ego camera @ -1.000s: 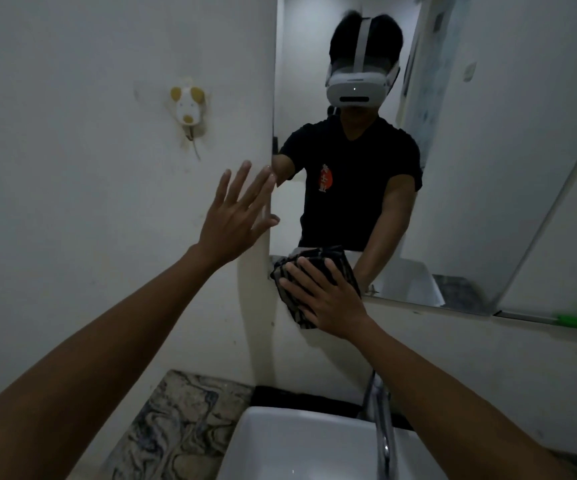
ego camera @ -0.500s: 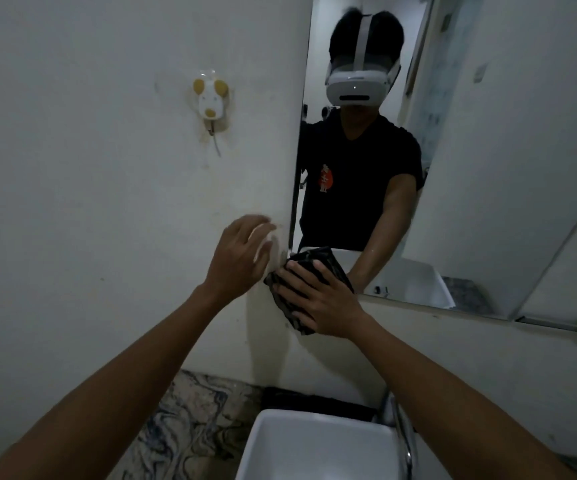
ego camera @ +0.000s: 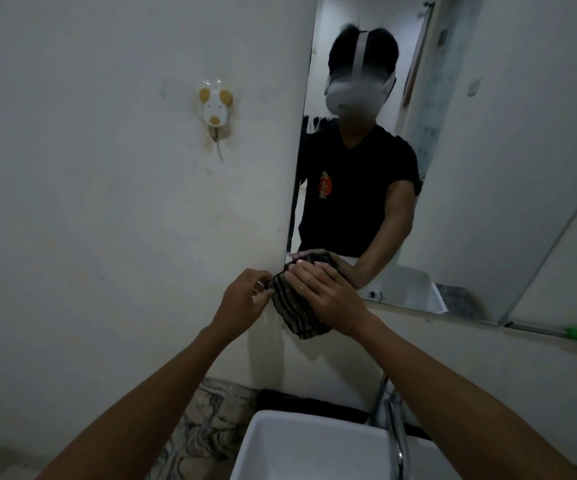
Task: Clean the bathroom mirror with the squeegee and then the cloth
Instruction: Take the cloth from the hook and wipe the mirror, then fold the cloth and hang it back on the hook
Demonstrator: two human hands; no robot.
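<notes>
Right hand (ego camera: 332, 296) is flat, fingers straight, pressing the striped cloth (ego camera: 294, 311) on the mirror's (ego camera: 488, 168) bottom-left corner, half hanging over the wall below. Left hand (ego camera: 242, 301) pinches the cloth's left edge. Sink (ego camera: 280, 448) sits underneath.

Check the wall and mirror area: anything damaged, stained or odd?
Brownish stains run down the wall under the mouse-shaped hook. Otherwise nothing stands out: the right hand presses the striped cloth at the mirror corner, the left hand touching it.
</notes>
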